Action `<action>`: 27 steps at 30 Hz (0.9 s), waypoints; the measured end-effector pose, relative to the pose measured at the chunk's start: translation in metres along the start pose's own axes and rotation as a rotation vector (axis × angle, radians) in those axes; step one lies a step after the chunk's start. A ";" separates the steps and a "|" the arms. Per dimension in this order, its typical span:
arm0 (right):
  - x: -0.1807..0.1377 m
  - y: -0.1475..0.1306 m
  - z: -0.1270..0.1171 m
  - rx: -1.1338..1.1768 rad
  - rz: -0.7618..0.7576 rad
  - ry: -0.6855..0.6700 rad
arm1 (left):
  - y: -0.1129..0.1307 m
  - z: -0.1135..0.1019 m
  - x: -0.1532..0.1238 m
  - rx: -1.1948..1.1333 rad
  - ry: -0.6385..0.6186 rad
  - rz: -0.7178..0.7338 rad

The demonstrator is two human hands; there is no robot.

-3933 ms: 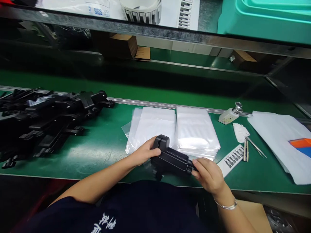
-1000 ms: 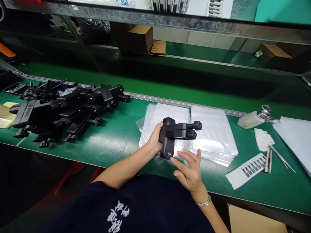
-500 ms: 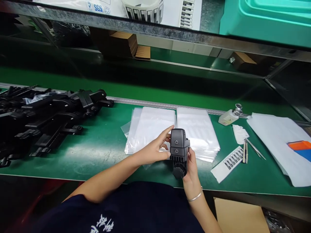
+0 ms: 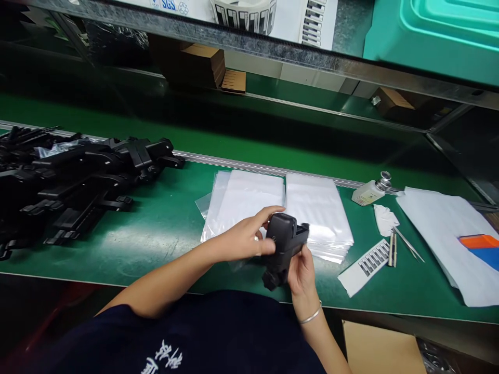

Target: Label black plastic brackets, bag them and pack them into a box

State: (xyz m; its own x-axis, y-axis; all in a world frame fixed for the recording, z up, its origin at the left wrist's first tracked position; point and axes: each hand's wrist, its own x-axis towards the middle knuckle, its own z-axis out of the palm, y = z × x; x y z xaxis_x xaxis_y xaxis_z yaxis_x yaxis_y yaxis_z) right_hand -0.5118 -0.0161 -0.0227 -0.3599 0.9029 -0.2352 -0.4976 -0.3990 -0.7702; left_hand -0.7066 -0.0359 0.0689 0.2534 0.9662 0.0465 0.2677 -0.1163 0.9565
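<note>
A black plastic device [image 4: 284, 234] with a boxy head and a round knob at its lower end is held above the front of the green bench. My left hand [image 4: 244, 240] closes on its left side, thumb against the near face and index finger reaching over the back. From the right and below, my right hand [image 4: 302, 275] grips the same device, its fingers partly hidden behind it. Behind the hands lie two stacks of clear plastic bags, a left stack [image 4: 253, 193] and a right stack [image 4: 314, 210].
Many similar black assemblies [image 4: 89, 179] are piled at left. On the right are a pump bottle [image 4: 367, 192], crumpled tissue [image 4: 385, 220], tweezers [image 4: 409, 244], a label strip [image 4: 360, 271] and white sheets [image 4: 436, 223]. A metal shelf edge [image 4: 280, 48] crosses overhead, bearing a teal tray [image 4: 436, 47].
The device has turned and tilted in my hands, so its knob now points down to the left and more of its right side shows. Both hands still hold it.
</note>
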 end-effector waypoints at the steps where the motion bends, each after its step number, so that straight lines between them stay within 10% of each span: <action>1: -0.001 -0.005 -0.003 0.022 -0.020 -0.029 | -0.003 -0.003 -0.006 0.037 -0.045 0.045; 7: -0.011 -0.027 -0.004 -0.047 -0.033 -0.125 | -0.022 -0.014 -0.029 -0.002 -0.103 0.250; 17: -0.001 -0.029 0.019 -0.375 -0.167 -0.046 | -0.059 0.012 -0.032 -1.192 0.106 -0.331; 27: -0.011 -0.034 0.040 -0.699 -0.321 -0.067 | -0.074 0.003 -0.025 -1.313 0.099 -0.531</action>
State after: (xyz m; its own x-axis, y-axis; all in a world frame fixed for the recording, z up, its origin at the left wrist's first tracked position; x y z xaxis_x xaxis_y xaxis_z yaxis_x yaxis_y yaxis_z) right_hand -0.5220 -0.0189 0.0296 -0.3403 0.9367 0.0826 0.0200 0.0950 -0.9953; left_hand -0.7302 -0.0522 -0.0037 0.3179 0.8449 -0.4301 -0.7493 0.5019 0.4321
